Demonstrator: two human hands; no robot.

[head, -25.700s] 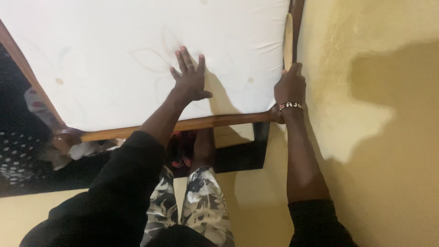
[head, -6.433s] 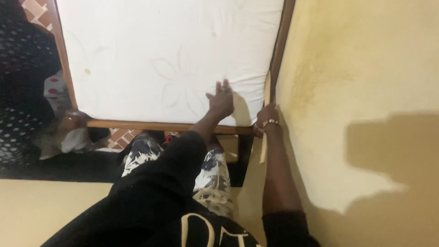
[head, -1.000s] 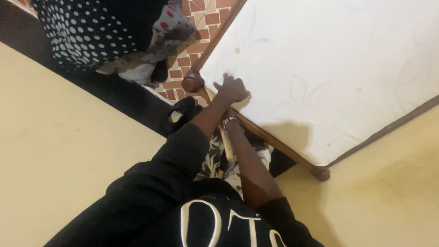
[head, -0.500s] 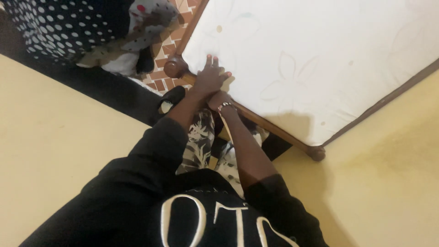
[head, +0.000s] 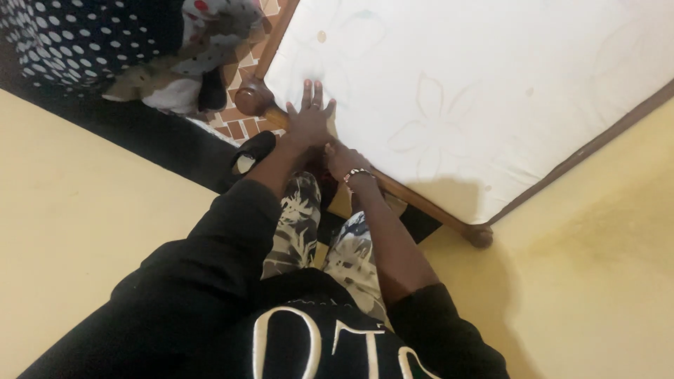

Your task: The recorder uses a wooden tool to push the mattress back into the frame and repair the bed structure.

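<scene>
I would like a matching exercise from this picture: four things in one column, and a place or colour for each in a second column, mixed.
Things:
1. left hand
2. right hand
3. polka-dot cloth
4. round bedpost knob

Places or colours:
A. dark with white spots, top left
B. flat on the white mattress
C. at the wooden bed frame, bracelet on the wrist
D. brown, at the mattress corner

Pairs: 1-B, 2-C, 3-A, 4-D

White flower-stitched mattress (head: 456, 91) lying flat in brown wooden bed frame (head: 421, 203)

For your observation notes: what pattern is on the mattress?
White mattress with faint flower outlines, seen in the head view.
</scene>
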